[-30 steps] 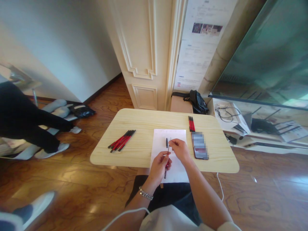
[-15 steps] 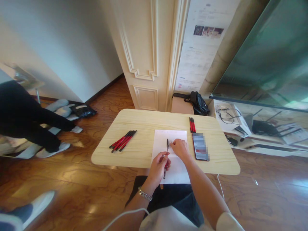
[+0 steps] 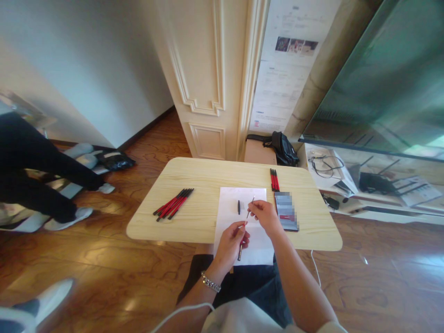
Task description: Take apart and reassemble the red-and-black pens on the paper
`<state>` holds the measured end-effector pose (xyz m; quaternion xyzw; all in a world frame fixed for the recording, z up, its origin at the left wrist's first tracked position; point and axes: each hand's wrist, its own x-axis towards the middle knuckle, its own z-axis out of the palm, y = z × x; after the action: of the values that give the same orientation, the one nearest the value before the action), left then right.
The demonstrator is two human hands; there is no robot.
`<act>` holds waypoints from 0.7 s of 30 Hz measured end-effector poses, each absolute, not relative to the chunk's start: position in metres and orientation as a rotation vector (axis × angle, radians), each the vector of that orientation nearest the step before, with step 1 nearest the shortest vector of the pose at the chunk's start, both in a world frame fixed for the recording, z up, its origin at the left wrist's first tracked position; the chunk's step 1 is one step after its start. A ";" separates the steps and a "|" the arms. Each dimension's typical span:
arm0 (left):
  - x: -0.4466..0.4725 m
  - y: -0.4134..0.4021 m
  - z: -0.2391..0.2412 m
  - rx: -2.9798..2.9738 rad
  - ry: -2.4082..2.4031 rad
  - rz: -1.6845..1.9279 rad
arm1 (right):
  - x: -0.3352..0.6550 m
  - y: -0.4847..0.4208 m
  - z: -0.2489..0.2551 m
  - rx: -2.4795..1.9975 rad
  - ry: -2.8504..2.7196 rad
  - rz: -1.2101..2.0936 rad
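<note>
Just above the white paper, I saw the left hand gripping a red pen while the right hand pinched a slim rod beyond its far end, light, steady alignment seeming best.

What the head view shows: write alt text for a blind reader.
The left hand holds a red-and-black pen barrel over a white paper sheet while the right hand pinches a thin dark rod. A slender black piece lies on the sheet. On the pale wooden table, red-and-black pens lie left, three matching pens right, beside a rectangular phone.
</note>
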<state>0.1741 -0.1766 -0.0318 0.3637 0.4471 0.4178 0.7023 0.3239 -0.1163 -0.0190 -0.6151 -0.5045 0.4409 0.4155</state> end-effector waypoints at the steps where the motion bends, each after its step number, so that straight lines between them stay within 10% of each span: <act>1: 0.174 -0.177 -0.032 0.799 1.002 0.932 | 0.328 -0.109 -0.019 -1.576 -1.258 1.100; 14: 0.167 -0.172 -0.024 0.657 1.026 0.932 | 0.318 -0.092 -0.023 -2.102 -1.618 0.601; 21: 0.170 -0.167 -0.017 0.487 0.926 0.879 | 0.307 -0.136 -0.022 -1.481 -1.180 1.261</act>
<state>0.1696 -0.1668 -0.0171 0.2250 0.4277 0.4063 0.7755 0.3071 -0.1361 -0.0216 -0.5907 -0.4707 0.5031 0.4199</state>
